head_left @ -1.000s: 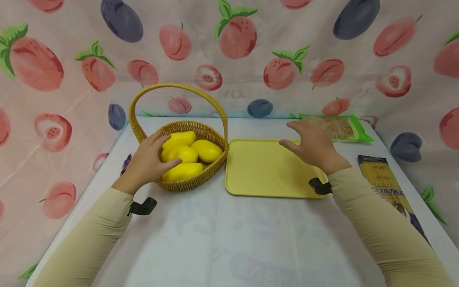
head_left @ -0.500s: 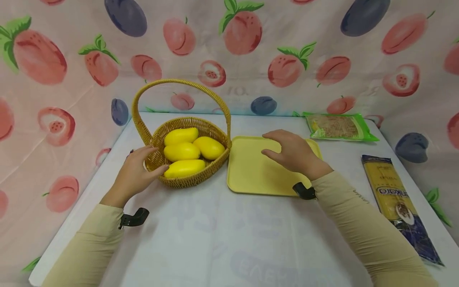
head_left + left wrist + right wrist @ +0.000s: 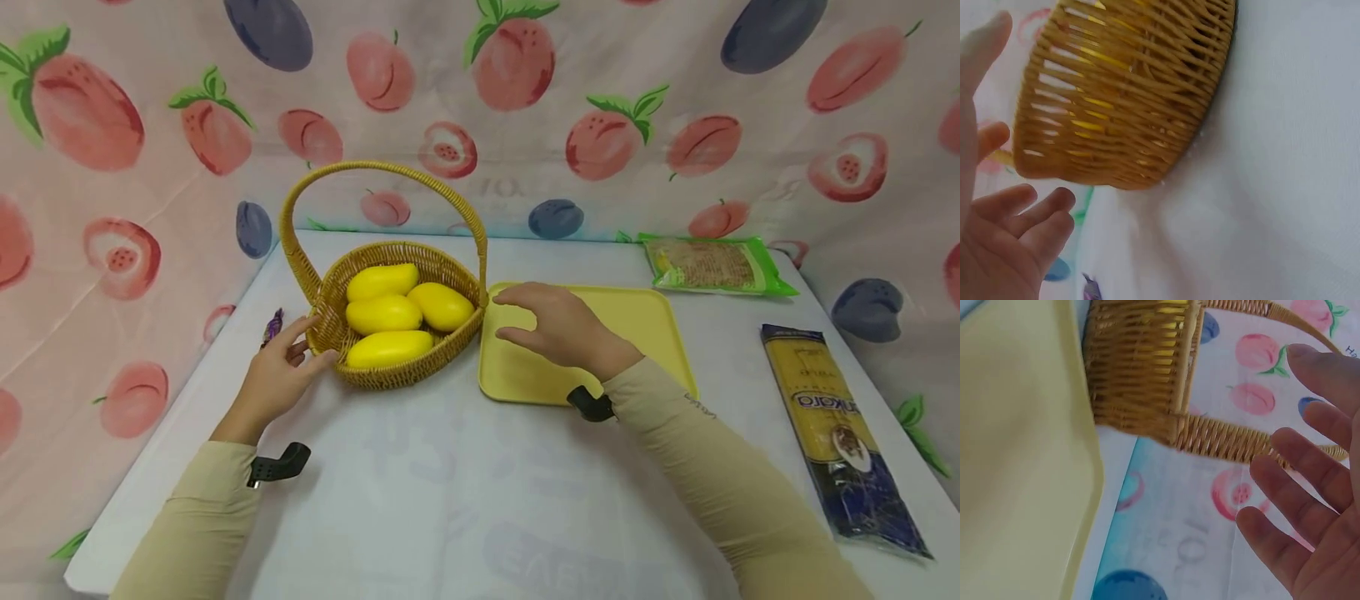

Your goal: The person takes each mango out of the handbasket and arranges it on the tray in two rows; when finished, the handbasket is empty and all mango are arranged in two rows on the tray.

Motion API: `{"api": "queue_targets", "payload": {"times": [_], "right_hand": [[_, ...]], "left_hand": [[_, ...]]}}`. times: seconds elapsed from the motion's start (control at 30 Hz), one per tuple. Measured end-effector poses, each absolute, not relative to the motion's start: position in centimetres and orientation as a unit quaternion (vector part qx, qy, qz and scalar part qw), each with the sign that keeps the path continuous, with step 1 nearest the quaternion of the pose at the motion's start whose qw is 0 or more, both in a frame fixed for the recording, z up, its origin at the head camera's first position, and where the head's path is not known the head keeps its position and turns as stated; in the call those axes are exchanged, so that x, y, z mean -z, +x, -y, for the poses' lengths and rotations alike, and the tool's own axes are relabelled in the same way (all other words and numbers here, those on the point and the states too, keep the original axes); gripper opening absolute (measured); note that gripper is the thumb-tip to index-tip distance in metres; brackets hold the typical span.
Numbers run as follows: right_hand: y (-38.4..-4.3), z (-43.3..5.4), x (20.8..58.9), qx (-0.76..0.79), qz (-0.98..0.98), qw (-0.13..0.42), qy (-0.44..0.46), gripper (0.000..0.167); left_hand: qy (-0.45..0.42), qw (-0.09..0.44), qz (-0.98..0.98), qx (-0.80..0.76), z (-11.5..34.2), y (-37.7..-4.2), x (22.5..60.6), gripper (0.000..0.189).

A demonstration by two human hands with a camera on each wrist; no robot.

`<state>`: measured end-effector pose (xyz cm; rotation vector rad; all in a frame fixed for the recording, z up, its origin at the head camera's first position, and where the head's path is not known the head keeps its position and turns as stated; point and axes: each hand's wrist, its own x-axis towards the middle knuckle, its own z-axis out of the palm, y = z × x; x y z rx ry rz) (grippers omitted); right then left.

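A wicker basket (image 3: 405, 379) with a tall arched handle (image 3: 382, 167) stands left of centre, holding several smooth yellow mangoes (image 3: 390, 348). My left hand (image 3: 270, 383) is at the basket's left side, its fingers loosely bent near the rim; the left wrist view shows the weave (image 3: 1122, 100) beside the fingers, and contact is hard to tell. Above the left part of a yellow tray (image 3: 615, 333), my right hand (image 3: 562, 329) reaches toward the basket's right side with thumb and fingers spread. In the right wrist view nothing lies in that hand (image 3: 1316, 512).
At the back right lies a green-edged clear packet (image 3: 712, 265). A yellow and blue packet (image 3: 843, 442) lies along the right edge. Behind my left fingers is a small purple wrapped thing (image 3: 273, 325). A fruit-print cloth (image 3: 510, 192) hangs behind the white table (image 3: 450, 500).
My right hand has moved left across the tray toward the basket. My left hand has drawn back from over the mangoes to the basket's left side. The view has shifted slightly.
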<state>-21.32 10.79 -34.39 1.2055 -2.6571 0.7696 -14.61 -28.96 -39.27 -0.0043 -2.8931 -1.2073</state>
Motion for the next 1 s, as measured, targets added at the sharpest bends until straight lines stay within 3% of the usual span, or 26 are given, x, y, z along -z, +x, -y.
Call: {"api": "queue_targets", "payload": {"times": [0.23,1.0], "right_hand": [[-21.2,-7.7,34.6,-0.268,0.865,0.041,0.422,0.047],[-22.8,0.7,36.5,-0.241,0.877,-0.096,0.405,0.052]], "left_hand": [[0.026,-0.030,0.904,0.425,29.3,-14.9,40.3,0.081],[0.023,-0.021,0.878,0.478,29.1,-15.6,41.3,0.079]]}}
